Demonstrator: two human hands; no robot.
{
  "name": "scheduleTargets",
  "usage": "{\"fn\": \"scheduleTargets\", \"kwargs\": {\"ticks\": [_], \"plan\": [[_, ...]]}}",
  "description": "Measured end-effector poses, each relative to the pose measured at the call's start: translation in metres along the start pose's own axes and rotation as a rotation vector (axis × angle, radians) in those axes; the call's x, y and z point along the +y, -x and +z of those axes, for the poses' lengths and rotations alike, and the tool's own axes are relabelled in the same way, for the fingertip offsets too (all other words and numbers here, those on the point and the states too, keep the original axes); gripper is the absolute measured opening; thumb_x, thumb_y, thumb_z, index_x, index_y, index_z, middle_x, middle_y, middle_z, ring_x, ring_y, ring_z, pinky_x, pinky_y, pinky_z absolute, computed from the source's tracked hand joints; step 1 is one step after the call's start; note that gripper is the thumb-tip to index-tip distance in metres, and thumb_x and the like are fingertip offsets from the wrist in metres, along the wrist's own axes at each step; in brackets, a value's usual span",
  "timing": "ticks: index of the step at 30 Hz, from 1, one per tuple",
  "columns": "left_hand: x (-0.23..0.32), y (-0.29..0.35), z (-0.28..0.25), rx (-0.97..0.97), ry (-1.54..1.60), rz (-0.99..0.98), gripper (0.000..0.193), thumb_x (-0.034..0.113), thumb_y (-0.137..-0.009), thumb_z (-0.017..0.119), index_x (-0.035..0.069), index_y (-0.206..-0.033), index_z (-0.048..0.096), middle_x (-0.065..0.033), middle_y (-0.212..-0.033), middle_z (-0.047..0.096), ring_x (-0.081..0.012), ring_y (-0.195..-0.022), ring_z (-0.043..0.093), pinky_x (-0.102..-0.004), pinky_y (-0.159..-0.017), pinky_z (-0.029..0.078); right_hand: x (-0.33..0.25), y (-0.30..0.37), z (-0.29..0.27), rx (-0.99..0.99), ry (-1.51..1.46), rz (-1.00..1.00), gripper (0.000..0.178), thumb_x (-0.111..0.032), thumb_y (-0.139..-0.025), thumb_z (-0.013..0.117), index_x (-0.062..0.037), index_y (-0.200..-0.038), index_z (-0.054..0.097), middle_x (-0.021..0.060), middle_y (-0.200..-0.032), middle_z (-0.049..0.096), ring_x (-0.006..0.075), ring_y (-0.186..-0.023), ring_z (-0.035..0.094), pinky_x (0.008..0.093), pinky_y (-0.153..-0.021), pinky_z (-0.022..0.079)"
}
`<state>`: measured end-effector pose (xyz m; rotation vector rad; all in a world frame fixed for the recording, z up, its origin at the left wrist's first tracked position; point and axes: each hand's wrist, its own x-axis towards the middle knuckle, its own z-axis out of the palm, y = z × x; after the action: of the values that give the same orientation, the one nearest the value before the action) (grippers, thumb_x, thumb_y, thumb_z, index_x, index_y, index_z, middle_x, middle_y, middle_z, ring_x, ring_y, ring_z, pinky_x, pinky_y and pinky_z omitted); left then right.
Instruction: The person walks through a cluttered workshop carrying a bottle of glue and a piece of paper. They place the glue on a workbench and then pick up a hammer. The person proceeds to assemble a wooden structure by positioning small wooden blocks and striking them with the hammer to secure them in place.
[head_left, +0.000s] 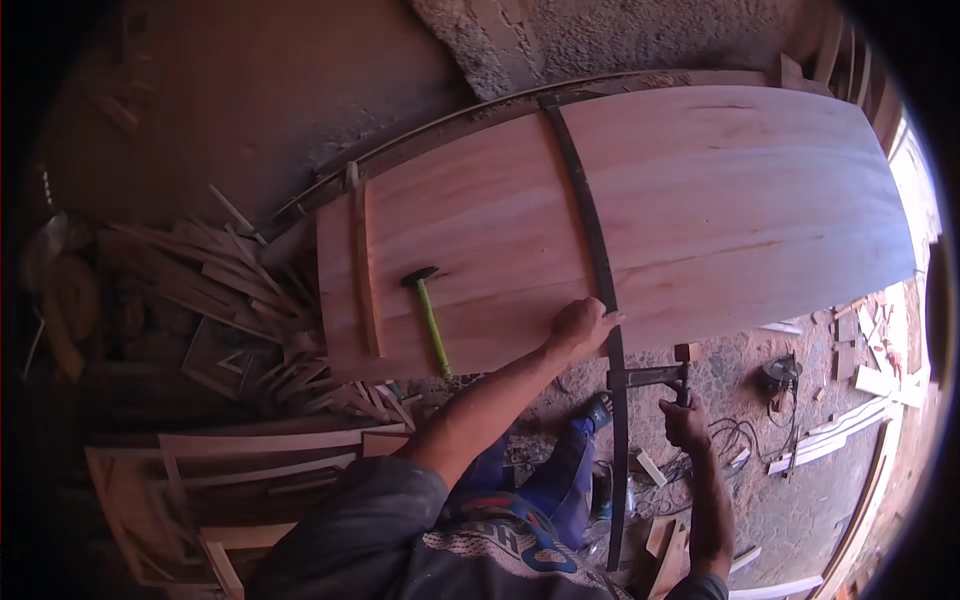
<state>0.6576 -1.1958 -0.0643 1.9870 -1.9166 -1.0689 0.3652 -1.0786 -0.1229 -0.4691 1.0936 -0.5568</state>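
A large, pale reddish wooden panel (740, 200) lies in front of me. Across it runs a long dark bar clamp (578, 180), whose near end reaches past the panel's close edge toward my body. My left hand (583, 325) is closed at the clamp's bar by that edge, its fingers partly hidden. To the right and lower, my right hand (688, 422) wraps round the handle of the clamp's sliding jaw (648, 376). A small wood block (687, 352) sits at the jaw's screw, beside the panel's edge. On the panel's left part rests a hammer (432, 322) with a green handle.
A narrow wooden strip (366, 270) lies across the panel's left end. Scrap wood (210, 270) is heaped at left, above wooden frames (270, 440). Cables (735, 435), a dark power tool (780, 373) and offcuts lie on the floor at right. A rough wall stands behind.
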Motion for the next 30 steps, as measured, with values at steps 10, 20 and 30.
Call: {"fn": "scheduleTargets", "kwargs": {"ticks": [10,20,30], "plan": [[0.002,0.013,0.002,0.062,0.096,-0.085,0.047,0.043,-0.090,0.063,-0.003,-0.080,0.068,-0.0244,-0.081,0.068,-0.0399,-0.080,0.068,-0.0487,-0.075,0.053,0.043,-0.026,0.008,0.940,1.114,-0.344,0.052,-0.019,-0.087,0.070,-0.0032,-0.133,0.052,0.0089,-0.075,0.064,0.0194,-0.062,0.059,0.0382,-0.058,0.049],[0.011,0.019,-0.009,0.027,0.130,-0.148,0.043,0.040,-0.089,0.065,-0.002,-0.087,0.071,-0.0237,-0.085,0.070,-0.0392,-0.082,0.069,-0.0488,-0.074,0.054,-0.001,-0.007,-0.017,-0.281,-0.150,0.157,0.058,-0.016,-0.089,0.062,-0.0034,-0.143,0.042,-0.0034,-0.055,0.043,0.0081,-0.038,0.035,0.0253,-0.036,0.032],[-0.003,0.018,-0.013,0.035,0.136,-0.234,0.045,0.045,-0.086,0.067,-0.001,-0.089,0.070,-0.0225,-0.092,0.070,-0.0360,-0.090,0.069,-0.0452,-0.079,0.054,0.013,0.003,0.063,0.919,1.073,-0.219,0.040,-0.027,-0.088,0.068,-0.0030,-0.119,0.060,0.0136,-0.092,0.072,0.0246,-0.082,0.069,0.0440,-0.070,0.051]]}}
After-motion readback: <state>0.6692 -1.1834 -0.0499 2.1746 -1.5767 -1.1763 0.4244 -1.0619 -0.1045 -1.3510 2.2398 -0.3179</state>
